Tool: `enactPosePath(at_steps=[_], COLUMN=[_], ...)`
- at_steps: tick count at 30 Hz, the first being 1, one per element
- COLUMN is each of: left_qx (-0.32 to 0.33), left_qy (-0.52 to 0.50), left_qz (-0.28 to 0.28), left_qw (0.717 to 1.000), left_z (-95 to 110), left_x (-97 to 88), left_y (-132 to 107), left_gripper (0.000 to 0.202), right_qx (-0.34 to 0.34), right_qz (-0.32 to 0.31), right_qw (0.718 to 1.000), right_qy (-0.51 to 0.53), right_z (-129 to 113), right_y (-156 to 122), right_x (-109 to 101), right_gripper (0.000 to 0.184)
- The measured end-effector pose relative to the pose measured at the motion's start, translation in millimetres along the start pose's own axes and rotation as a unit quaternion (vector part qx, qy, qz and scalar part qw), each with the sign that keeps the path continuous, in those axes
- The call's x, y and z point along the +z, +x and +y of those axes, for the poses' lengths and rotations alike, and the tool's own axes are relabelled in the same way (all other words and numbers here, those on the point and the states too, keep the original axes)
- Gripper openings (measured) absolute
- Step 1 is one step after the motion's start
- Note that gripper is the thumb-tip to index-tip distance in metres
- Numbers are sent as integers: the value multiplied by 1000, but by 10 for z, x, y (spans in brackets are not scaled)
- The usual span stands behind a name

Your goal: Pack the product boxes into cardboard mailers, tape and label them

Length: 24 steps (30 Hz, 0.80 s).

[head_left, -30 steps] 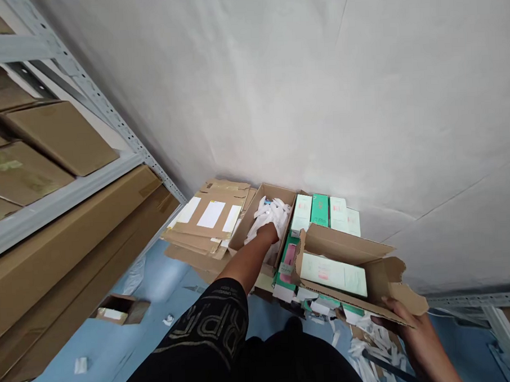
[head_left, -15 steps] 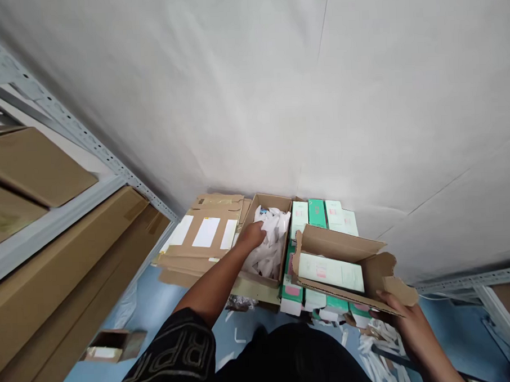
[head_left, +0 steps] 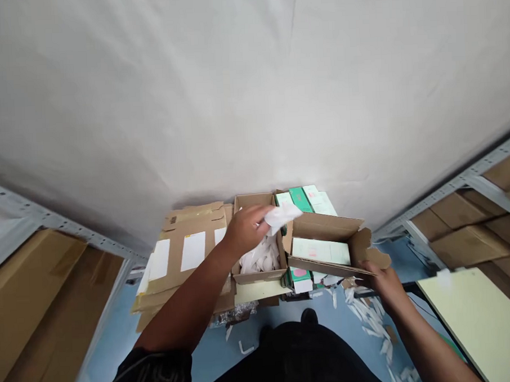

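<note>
head view: the left hand [head_left: 249,228] is lifting a white bundle [head_left: 282,215] above the cartons.
its fingers are clamping the bundle's near end, leaving the rest sticking out toward the flapped carton [head_left: 326,224]; the right hand [head_left: 379,275] is gripping that carton's near right corner, probably steadying it mouth-up around the pale box [head_left: 321,251]. white pieces [head_left: 264,255] are lying in the left carton [head_left: 255,199], seemingly sitting close for easy reach.

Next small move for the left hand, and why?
I'd probably shift the left hand rightward and lower the white item into the open carton: the item is in its fingers, the right hand supports that carton, and there's room beside the pale box inside.
</note>
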<state>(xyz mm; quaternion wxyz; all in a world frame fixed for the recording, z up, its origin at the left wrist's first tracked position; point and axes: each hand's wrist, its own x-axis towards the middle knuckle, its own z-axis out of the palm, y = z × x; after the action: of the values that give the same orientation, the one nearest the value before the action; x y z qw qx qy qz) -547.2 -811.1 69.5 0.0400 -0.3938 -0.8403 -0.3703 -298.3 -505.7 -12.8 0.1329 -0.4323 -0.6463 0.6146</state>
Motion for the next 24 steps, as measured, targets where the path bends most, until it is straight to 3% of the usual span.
enactPosePath(at_steps=[2,4,9,11,13,15,16,17,21,24], left_qx=[109,161,159,178,188,147,116,85,-25,-83], left_qy=[-21,-41,-92,-89,-94,-108,-125,-151,-232,-252], left_qz=[-102,-180,-271,-255,-163,-64,-49,-69,-243,-270], left_qw=[989,969,945,946,964,981,984,983,941,925], left_z=[288,543,935,1036,1151,1308,1405,1516,2061,2498], left_x=[116,296,657,730,845,1068,1229,1422,2391,3158], left_y=[122,255,435,429,401,361,339,317,233,173], left_gripper=[42,45,60,58,50,51,56,62,66,64], right_qx=[12,11,11,16,27,26,21,16,8,24], right_qz=[12,23,44,60,83,110,124,139,188,211], right_qw=[1000,1000,997,995,992,988,985,982,972,972], right_qy=[-3,4,59,75,90,109,118,126,138,100], right_z=[5,23,116,169,243,351,418,493,861,1190], right_y=[-87,-159,-309,-366,-421,-471,-494,-515,-573,-595], right_x=[-30,-78,-338,-527,-769,-1057,-1214,-1379,-2109,-2719], right_gripper=[30,30,30,29,28,28,27,27,27,29])
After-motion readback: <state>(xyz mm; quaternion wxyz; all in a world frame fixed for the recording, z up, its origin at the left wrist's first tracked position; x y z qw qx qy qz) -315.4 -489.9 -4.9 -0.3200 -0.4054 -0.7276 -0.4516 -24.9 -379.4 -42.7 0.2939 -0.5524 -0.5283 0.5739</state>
